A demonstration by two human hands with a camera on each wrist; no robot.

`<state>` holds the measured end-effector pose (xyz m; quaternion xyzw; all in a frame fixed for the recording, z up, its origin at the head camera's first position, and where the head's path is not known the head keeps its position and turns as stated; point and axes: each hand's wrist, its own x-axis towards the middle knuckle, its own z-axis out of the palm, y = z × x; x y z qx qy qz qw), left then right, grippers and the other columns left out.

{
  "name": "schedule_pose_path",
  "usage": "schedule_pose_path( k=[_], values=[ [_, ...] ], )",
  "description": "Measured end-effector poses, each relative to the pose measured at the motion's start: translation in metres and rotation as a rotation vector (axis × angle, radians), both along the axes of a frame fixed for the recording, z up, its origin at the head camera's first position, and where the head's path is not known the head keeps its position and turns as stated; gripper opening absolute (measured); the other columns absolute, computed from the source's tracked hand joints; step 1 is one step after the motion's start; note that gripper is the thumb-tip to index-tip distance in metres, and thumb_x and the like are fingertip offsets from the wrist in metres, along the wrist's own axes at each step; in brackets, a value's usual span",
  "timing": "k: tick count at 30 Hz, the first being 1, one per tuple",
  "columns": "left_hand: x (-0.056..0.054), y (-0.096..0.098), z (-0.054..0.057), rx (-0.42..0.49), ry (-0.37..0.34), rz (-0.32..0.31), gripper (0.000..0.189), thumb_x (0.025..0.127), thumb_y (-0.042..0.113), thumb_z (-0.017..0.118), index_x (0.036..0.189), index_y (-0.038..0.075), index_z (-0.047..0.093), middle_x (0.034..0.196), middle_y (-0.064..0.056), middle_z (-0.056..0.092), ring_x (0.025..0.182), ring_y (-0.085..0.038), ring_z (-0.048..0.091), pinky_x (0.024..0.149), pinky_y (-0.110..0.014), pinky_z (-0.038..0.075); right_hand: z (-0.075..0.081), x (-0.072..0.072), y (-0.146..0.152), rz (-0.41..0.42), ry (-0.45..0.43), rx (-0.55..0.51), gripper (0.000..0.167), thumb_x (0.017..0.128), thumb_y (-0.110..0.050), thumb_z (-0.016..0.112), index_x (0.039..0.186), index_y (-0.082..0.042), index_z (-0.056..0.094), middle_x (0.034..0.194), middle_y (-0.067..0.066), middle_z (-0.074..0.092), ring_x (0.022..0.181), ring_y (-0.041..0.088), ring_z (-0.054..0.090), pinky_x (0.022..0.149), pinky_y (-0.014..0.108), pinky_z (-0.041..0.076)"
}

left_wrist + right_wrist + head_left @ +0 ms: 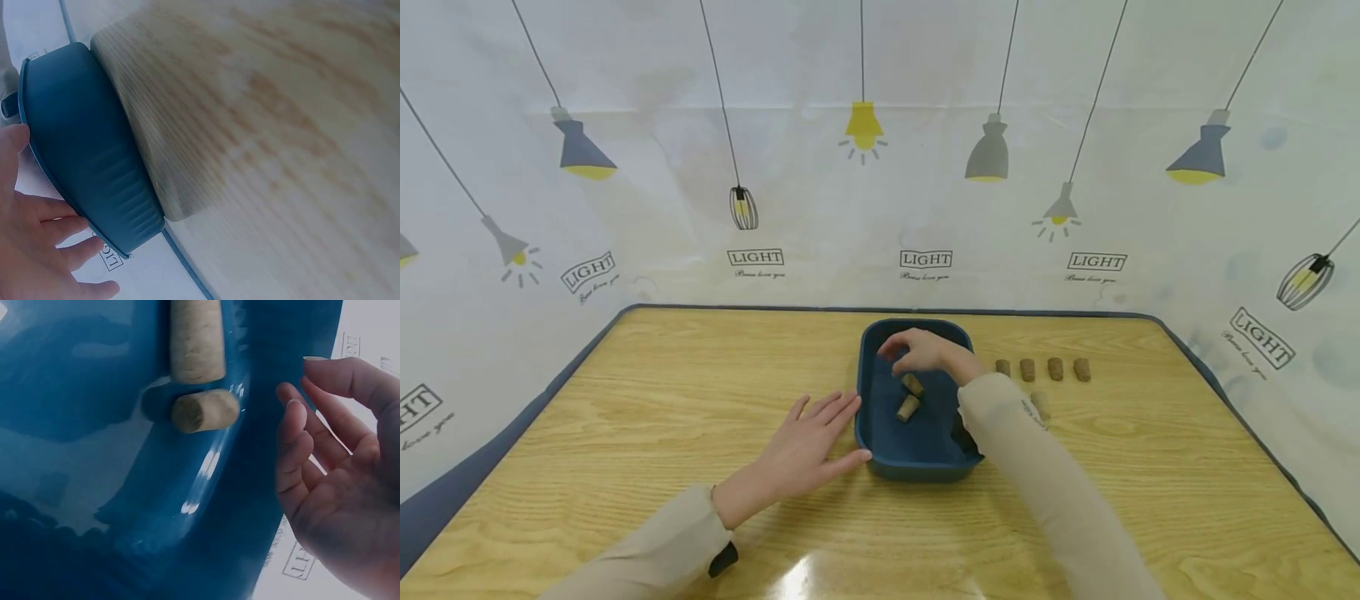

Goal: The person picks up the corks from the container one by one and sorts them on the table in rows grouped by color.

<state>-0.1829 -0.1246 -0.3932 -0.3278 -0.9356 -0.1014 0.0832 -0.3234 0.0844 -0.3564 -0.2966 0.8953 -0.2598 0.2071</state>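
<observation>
A dark blue rectangular tub stands on the table. Inside it lie two corks, one nearer the person and another just beyond; both show in the right wrist view, one cork upper and one cork below it. My right hand hovers over the far part of the tub, fingers loosely bent and apart from the thumb, nothing between them. My left hand rests with outstretched fingers against the tub's left rim. In the left wrist view, fingers touch that rim.
Right of the tub, several corks stand in a row on the wooden table, among them a cork. Another cork sits nearer, partly behind the right sleeve. A lamp-printed backdrop rises behind the table's far edge.
</observation>
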Motion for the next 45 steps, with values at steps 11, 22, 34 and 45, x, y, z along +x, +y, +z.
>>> schedule_pose_path(
  k=[11, 22, 34, 45],
  values=[
    [0.0, 0.0, -0.001, 0.011, 0.013, 0.006, 0.072, 0.087, 0.058, 0.037, 0.136, 0.006, 0.035, 0.138, -0.007, 0.032, 0.125, -0.025, 0.028, 0.096, -0.053, 0.019, -0.011, -0.004, 0.012, -0.098, -0.126, 0.03, 0.042, 0.079, -0.004, 0.059, 0.121, -0.007, 0.054, 0.119, 0.01, 0.05, 0.104, 0.023, 0.048, 0.08, 0.034, 0.043],
    [0.001, 0.0, 0.001, 0.004, -0.012, 0.008, 0.072, 0.087, 0.058, 0.036, 0.137, 0.006, 0.033, 0.139, -0.008, 0.031, 0.126, -0.026, 0.026, 0.098, -0.053, 0.016, -0.018, -0.008, 0.015, -0.107, -0.23, 0.081, 0.047, 0.076, 0.002, 0.053, 0.122, -0.007, 0.051, 0.12, 0.011, 0.047, 0.101, 0.022, 0.046, 0.071, 0.033, 0.045],
    [0.001, 0.0, 0.0, 0.008, -0.007, 0.012, 0.073, 0.087, 0.058, 0.035, 0.137, 0.005, 0.033, 0.139, -0.007, 0.03, 0.126, -0.025, 0.026, 0.098, -0.053, 0.016, -0.022, -0.01, 0.021, -0.075, -0.301, 0.088, 0.052, 0.072, 0.007, 0.056, 0.121, -0.008, 0.049, 0.123, 0.011, 0.043, 0.096, 0.021, 0.044, 0.071, 0.032, 0.044],
    [0.001, 0.001, 0.0, -0.001, -0.022, 0.014, 0.073, 0.087, 0.059, 0.035, 0.137, 0.005, 0.033, 0.139, -0.008, 0.03, 0.127, -0.024, 0.024, 0.098, -0.053, 0.014, -0.025, -0.01, 0.02, -0.113, -0.262, 0.063, 0.041, 0.075, 0.006, 0.055, 0.114, -0.007, 0.055, 0.113, 0.009, 0.048, 0.089, 0.02, 0.045, 0.067, 0.031, 0.044]
  ],
)
